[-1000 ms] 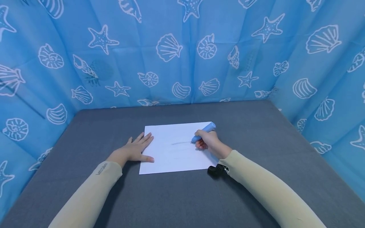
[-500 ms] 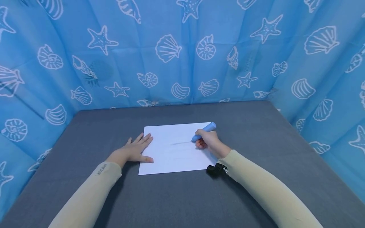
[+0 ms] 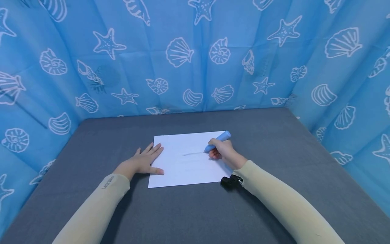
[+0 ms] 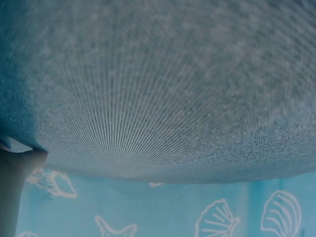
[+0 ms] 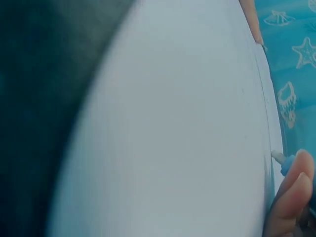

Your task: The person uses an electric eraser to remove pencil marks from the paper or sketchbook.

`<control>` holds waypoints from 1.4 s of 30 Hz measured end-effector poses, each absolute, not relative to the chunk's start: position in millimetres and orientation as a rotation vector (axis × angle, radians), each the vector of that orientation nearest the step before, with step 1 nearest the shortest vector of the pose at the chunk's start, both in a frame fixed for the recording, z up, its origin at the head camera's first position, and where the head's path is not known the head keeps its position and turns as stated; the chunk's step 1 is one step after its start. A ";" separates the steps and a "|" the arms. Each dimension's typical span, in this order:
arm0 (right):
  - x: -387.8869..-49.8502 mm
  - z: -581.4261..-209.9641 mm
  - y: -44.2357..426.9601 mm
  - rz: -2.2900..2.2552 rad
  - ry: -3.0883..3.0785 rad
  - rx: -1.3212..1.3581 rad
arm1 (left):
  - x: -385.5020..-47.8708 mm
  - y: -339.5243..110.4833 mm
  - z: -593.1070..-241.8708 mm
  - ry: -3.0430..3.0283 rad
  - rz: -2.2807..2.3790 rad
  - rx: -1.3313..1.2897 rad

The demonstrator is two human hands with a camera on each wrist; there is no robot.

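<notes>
A white sheet of paper (image 3: pixel 182 173) lies on the grey cloth. My left hand (image 3: pixel 143 160) rests on the sheet's left edge, fingers spread and straight. In the right half of the sheet, my right hand (image 3: pixel 224 153) grips a thick blue marker (image 3: pixel 224 136), slanted with its tip down at the paper. From that tip a thin faint line (image 3: pixel 192 154) runs leftward across the middle. The right wrist view shows the marker's pale nib (image 5: pixel 277 156) at the paper, with curled fingers (image 5: pixel 295 197) beside it. Only a small part of the left hand (image 4: pixel 29 160) appears in the left wrist view.
The grey-covered table (image 3: pixel 189 213) stretches around the sheet on all sides. A blue curtain (image 3: pixel 137 61) with white shells and starfish hangs at the back and sides. Below the right sleeve cuff sits a small black device (image 3: pixel 230 182).
</notes>
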State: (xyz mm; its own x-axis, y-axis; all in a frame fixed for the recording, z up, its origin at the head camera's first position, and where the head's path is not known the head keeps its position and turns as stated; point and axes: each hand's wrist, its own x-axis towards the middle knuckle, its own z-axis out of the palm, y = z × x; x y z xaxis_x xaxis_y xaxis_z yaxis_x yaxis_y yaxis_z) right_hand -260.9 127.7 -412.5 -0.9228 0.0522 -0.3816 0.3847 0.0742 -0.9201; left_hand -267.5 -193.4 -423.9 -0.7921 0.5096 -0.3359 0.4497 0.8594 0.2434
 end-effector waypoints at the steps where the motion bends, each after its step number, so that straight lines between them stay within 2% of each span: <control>1: -261.1 -412.4 128.1 -1.933 2.105 0.443 | -267.4 -193.6 -423.8 2.641 0.209 0.710; 42: -262.8 -413.8 127.1 -1.954 2.085 0.436 | -265.8 -194.0 -422.6 2.673 0.195 0.695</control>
